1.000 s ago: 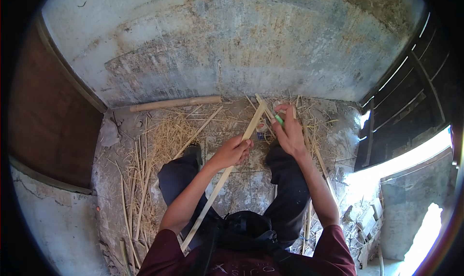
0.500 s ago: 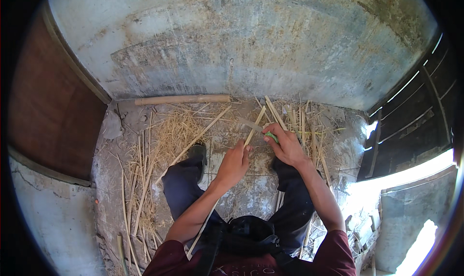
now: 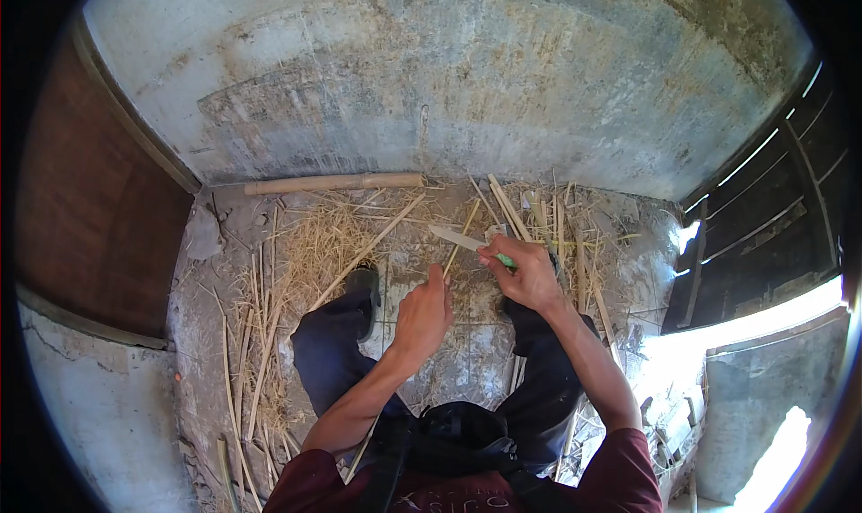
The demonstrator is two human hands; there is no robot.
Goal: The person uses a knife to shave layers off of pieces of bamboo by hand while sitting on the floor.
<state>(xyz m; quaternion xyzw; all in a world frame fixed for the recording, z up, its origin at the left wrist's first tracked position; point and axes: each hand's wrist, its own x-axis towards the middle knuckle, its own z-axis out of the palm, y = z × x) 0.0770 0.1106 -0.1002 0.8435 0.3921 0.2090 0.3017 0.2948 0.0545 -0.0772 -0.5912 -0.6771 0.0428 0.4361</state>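
Observation:
A long thin bamboo strip (image 3: 465, 228) runs through my left hand (image 3: 424, 315), whose fingers are closed around it. Its far end points toward the wall, and its near part passes back under my left forearm. My right hand (image 3: 530, 278) grips a knife by its green handle (image 3: 505, 261). The pale blade (image 3: 455, 237) points left and lies across the strip ahead of my left hand; whether the edge touches the strip I cannot tell. Near my right fingers shows a small pale bit, perhaps a shaving.
A thick bamboo pole (image 3: 334, 184) lies along the foot of the stained wall (image 3: 431, 82). Heaped shavings (image 3: 332, 235) and loose bamboo strips (image 3: 262, 369) cover the floor to the left; more strips (image 3: 510, 210) lie ahead on the right. My shoes stand either side.
My left hand has shifted a little left and nearer to me, and the strip now looks narrower, as if turned. The knife blade has moved slightly left with its tip lower.

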